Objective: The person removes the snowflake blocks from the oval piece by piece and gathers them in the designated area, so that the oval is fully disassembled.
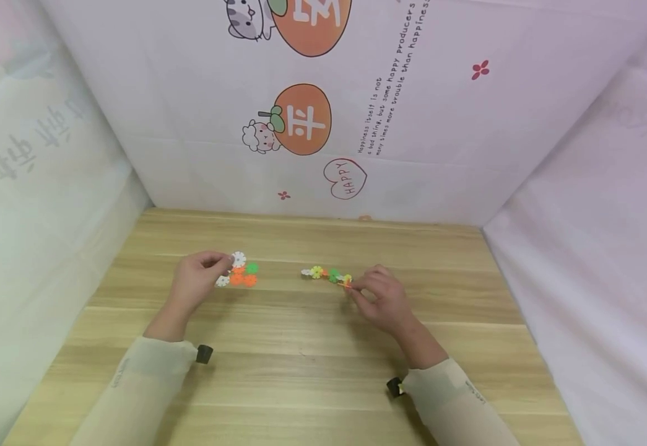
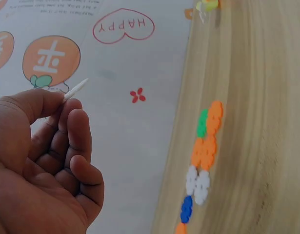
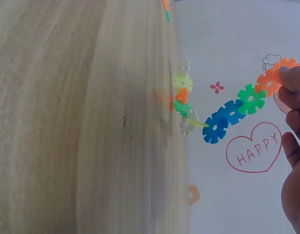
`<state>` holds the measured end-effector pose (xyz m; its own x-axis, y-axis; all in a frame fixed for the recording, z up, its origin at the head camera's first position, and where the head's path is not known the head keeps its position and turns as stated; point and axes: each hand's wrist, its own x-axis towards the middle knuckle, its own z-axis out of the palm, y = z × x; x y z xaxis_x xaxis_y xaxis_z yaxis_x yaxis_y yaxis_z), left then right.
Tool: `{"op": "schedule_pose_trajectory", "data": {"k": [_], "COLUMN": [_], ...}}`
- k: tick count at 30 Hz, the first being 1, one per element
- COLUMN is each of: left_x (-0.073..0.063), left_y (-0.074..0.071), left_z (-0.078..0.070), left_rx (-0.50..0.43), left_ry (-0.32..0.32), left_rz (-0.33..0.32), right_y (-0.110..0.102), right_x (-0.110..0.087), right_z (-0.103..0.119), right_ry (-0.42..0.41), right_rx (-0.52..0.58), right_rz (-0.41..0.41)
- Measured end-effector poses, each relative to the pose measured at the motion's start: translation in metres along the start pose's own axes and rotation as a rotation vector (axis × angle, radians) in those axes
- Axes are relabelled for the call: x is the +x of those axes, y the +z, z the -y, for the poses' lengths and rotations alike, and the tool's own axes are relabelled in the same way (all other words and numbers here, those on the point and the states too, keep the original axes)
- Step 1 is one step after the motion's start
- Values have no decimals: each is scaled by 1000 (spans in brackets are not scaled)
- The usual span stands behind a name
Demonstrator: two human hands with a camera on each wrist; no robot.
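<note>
My left hand point(image 1: 199, 277) pinches a white notched plastic snowflake disc point(image 2: 76, 89) between thumb and index finger, seen edge-on in the left wrist view. Beneath and beside it lie several loose snowflake discs: orange discs point(image 1: 236, 279), a green disc point(image 1: 252, 267), white discs point(image 2: 202, 187) and a blue disc point(image 2: 187, 209). My right hand point(image 1: 381, 295) pinches an orange disc point(image 3: 286, 68) at one end of a chain of linked discs. Along the chain are a green disc point(image 3: 251, 99), blue discs point(image 3: 215, 127) and a pale yellow disc point(image 3: 182, 82). Its far end reaches toward the left in the head view.
The wooden tabletop point(image 1: 278, 371) carries everything. A white printed cloth point(image 1: 412, 186) stands behind it, with more cloth along both sides. Each sleeve has a small black object at the cuff, one near the left wrist point(image 1: 204, 354).
</note>
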<state>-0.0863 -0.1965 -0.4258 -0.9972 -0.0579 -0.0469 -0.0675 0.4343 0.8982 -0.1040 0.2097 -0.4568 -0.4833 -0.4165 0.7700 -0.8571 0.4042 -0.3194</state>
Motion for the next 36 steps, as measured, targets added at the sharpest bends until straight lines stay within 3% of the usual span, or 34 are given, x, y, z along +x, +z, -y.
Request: {"op": "schedule_pose_trajectory", "data": {"k": [16, 23, 36], "left_x": [4, 5, 7], "left_y": [-23, -28, -31], "left_z": [42, 54, 71], "left_rx": [102, 113, 236], "left_ry": [-122, -159, -177], "left_rz": [-87, -92, -79], "right_y": [-1, -2, -2], "right_x": [0, 0, -1], "right_z": [2, 1, -1], "right_ry": [6, 3, 2], "right_rx": [10, 7, 3], "right_rz": [6, 5, 1]}}
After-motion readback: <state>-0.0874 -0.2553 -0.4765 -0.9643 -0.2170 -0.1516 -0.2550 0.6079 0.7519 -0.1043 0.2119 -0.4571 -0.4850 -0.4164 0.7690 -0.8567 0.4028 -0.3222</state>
